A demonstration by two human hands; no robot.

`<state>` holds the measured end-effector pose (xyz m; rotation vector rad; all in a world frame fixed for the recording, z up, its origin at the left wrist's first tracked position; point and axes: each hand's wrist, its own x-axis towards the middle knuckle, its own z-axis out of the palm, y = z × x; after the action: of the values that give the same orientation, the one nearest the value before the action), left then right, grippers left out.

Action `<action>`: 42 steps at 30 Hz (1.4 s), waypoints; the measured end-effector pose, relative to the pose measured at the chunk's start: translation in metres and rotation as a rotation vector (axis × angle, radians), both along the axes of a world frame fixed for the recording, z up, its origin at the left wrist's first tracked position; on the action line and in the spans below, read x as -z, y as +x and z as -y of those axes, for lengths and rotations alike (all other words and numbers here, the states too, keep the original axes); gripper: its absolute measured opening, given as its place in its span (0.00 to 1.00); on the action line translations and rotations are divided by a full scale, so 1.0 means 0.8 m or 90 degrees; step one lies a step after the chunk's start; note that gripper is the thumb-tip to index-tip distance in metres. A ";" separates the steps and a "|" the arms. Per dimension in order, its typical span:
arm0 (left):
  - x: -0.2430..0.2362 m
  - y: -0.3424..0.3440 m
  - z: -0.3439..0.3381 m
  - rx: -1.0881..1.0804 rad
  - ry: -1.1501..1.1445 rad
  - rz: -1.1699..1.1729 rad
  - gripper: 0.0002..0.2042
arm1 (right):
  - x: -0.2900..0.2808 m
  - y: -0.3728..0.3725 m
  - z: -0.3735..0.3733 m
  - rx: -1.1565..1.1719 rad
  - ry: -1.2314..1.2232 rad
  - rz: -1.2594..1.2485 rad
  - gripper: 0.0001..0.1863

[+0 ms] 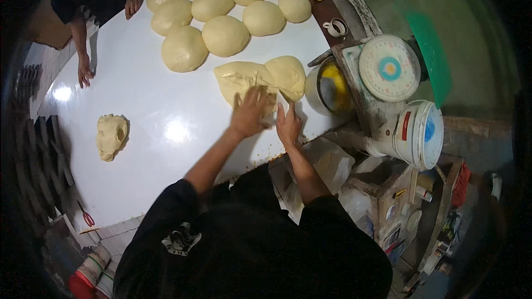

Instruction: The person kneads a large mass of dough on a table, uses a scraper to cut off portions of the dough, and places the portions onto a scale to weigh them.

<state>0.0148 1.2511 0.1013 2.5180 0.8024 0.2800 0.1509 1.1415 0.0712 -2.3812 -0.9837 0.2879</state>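
A large soft piece of pale yellow dough (241, 75) lies on the white table in front of me, its near side creased and uneven. It adjoins a smoother lobe of dough (289, 75) on the right. My left hand (249, 113) rests on the near edge of the dough, fingers spread and slightly blurred. Close beside it, my right hand (288, 124) is closed on a pale flat dough scraper (283, 99), which stands against the dough; its lower part is hidden by my hands.
Several rounded dough balls (225, 36) fill the table's far side. A rough dough lump (111, 137) and red-handled scissors (87, 217) lie left. Another person's hand (85, 73) touches the table. A metal pot (328, 88), dial scale (389, 68) and white bucket (429, 135) stand right.
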 end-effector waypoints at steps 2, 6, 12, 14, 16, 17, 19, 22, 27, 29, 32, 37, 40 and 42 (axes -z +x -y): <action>0.026 0.024 0.011 -0.051 0.108 -0.102 0.38 | 0.008 0.006 -0.043 -0.026 0.053 0.047 0.24; 0.083 0.029 0.002 -0.113 0.137 -0.203 0.22 | -0.022 0.000 -0.139 -0.117 -0.012 -0.019 0.21; 0.050 -0.037 0.023 -0.157 -0.065 -0.012 0.19 | -0.013 0.020 -0.244 -0.195 -0.194 0.052 0.16; 0.039 -0.077 0.036 -0.193 -0.140 0.007 0.20 | 0.005 0.033 -0.261 -0.199 -0.157 0.079 0.14; 0.048 -0.127 0.040 -0.256 -0.084 0.160 0.16 | 0.008 0.046 -0.282 -0.167 -0.130 0.055 0.14; 0.041 -0.149 0.036 -0.347 -0.203 0.244 0.14 | 0.010 0.052 -0.289 -0.164 -0.114 0.059 0.14; -0.011 -0.174 0.002 -0.558 -0.469 0.334 0.09 | 0.016 0.063 -0.291 -0.142 -0.119 0.067 0.19; -0.020 -0.155 -0.054 -0.617 -0.366 0.554 0.39 | -0.005 0.030 -0.282 -0.144 -0.087 0.039 0.20; -0.053 -0.019 -0.076 -0.138 -0.033 -0.401 0.51 | -0.031 0.029 -0.127 0.014 0.250 -0.144 0.26; 0.007 0.005 -0.089 -0.160 0.040 -0.381 0.46 | -0.094 0.022 -0.037 -0.002 0.351 -0.189 0.22; 0.049 0.015 -0.100 -0.171 0.114 -0.347 0.31 | -0.122 0.018 0.082 0.052 0.323 -0.221 0.17; -0.025 -0.011 -0.116 -0.089 -0.050 -0.368 0.28 | -0.139 0.034 0.219 0.123 0.341 -0.300 0.16; -0.110 -0.009 -0.101 0.063 -0.022 -0.348 0.22 | -0.162 0.058 0.254 0.166 0.387 -0.309 0.15; -0.190 0.011 -0.085 0.141 -0.015 -0.255 0.20 | -0.168 0.075 0.271 0.215 0.411 -0.312 0.15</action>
<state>0.0239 1.3191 0.2536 2.6478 0.6525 -0.3155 0.2105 0.9250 0.2056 -1.7197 -0.3557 0.3393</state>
